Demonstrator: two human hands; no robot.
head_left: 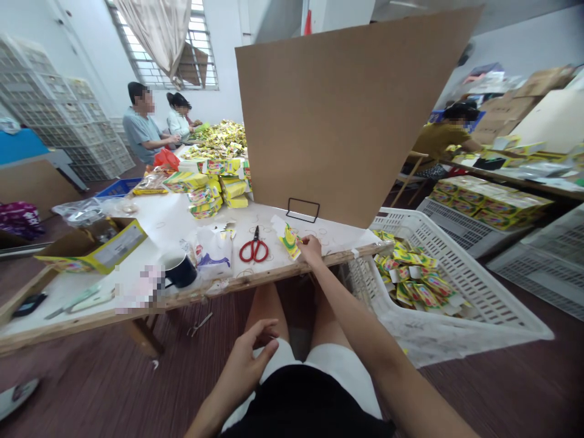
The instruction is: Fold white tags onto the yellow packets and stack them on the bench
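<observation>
At the table's front edge, my right hand (311, 249) pinches a small yellow printed carton (289, 239) with a white flap at its far end. My left hand (256, 350) is over my lap, fingers loosely curved and apart, with nothing in it. Red-handled scissors (254, 249) lie on the table just left of the carton, blades pointing away from me. Beside them is a white plastic packet with purple print (214, 250). A black wire stand (303, 210) is behind the carton, against a big upright cardboard sheet (347, 115).
A dark mug (183, 271) and an open yellow box (109, 246) stand left on the table (155, 213). At right, a white basket (506, 304) holds several small yellow cartons (417, 274). Stacked boxes (205, 198) are farther back. People (143, 125) work nearby.
</observation>
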